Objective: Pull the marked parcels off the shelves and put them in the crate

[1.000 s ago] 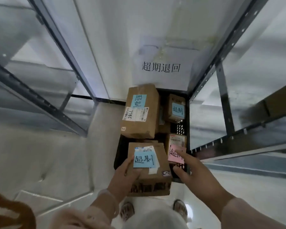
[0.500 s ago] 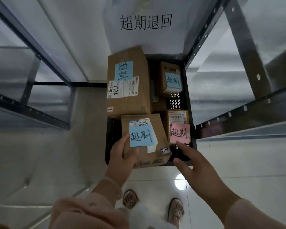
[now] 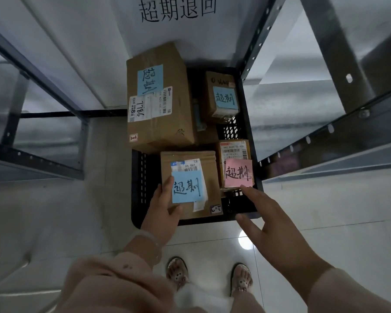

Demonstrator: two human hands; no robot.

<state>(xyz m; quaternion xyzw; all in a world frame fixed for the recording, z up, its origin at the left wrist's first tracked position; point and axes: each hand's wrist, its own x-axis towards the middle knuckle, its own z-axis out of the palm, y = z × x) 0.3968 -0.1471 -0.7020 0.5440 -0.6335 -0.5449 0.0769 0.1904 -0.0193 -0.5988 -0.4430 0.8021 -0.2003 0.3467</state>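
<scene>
A black slatted crate [image 3: 137,188] sits on the floor between two shelf racks. My left hand [image 3: 161,208] grips a brown parcel with a blue note [image 3: 190,184] by its left edge, low in the crate's near half. To its right lies a small parcel with a pink note [image 3: 237,166]. My right hand [image 3: 269,224] hovers open over the crate's near right corner, its fingertip close to the pink note. A large parcel with a blue note [image 3: 158,98] fills the far left, overhanging the rim. Another small blue-noted parcel [image 3: 222,98] sits far right.
Metal shelf racks stand on the left [image 3: 32,123] and the right [image 3: 325,109] of the crate. A white sign with black characters [image 3: 176,10] hangs on the wall behind it. My feet in sandals [image 3: 210,276] stand on the tiled floor just in front.
My left hand has lowered the blue-noted parcel further down into the crate's near half. My right hand stays open beside it, and the view has tilted down and come closer.
</scene>
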